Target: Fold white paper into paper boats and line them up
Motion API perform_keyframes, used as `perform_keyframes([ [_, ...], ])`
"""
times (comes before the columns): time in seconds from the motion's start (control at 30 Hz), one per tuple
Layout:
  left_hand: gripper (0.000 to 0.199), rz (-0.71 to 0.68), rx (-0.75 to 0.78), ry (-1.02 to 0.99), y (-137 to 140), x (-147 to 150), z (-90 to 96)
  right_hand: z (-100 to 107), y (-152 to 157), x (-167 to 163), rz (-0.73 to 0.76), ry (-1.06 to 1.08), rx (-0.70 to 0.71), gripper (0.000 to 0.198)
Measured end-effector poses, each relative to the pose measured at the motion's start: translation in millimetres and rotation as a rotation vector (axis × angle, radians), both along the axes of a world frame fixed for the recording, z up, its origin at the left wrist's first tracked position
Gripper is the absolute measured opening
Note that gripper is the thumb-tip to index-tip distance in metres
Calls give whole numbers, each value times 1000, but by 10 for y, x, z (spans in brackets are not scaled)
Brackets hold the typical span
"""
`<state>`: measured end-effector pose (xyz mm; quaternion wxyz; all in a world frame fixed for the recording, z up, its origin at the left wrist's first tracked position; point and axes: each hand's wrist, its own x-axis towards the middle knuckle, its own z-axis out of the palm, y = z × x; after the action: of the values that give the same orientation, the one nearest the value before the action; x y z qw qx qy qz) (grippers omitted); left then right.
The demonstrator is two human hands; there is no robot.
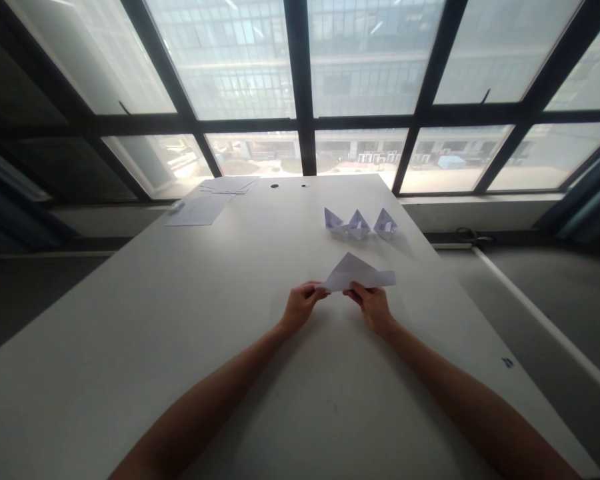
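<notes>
A partly folded sheet of white paper [354,271], with a triangular peak and a flat strip along its bottom, is held up between my hands. My left hand [303,305] pinches its left end between thumb and fingers. Near the middle of the lower edge, my right hand [373,307] grips the sheet, thumb in front. Beyond it stand three folded paper boats: a left one [334,223], a middle one [359,227] close beside it, and a right one [385,225] slightly apart.
Flat white paper sheets [200,209] lie at the table's far left, with more overlapping sheets [229,186] behind. The white table [180,320] has two round holes near its far edge. A small dark mark [507,363] shows by the right edge. Large windows rise beyond.
</notes>
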<state>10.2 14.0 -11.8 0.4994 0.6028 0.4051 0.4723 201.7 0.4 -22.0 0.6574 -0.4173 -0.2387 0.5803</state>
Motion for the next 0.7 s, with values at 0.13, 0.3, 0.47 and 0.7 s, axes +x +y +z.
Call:
perform_keyframes([
  [0.13,34,43,-36,-23,17,1,-9,-7,-2,-10,22,-29,17,34],
  [0.3,36,12,54,118,36,-8,-6,-35,2,-16,34,-65,35,35],
  [0.47,39,55,75,194,29,-9,5,-55,10,-14,14,-69,27,32],
  [0.7,35,79,90,225,-1,-2,22,-60,11,-7,8,-61,29,32],
])
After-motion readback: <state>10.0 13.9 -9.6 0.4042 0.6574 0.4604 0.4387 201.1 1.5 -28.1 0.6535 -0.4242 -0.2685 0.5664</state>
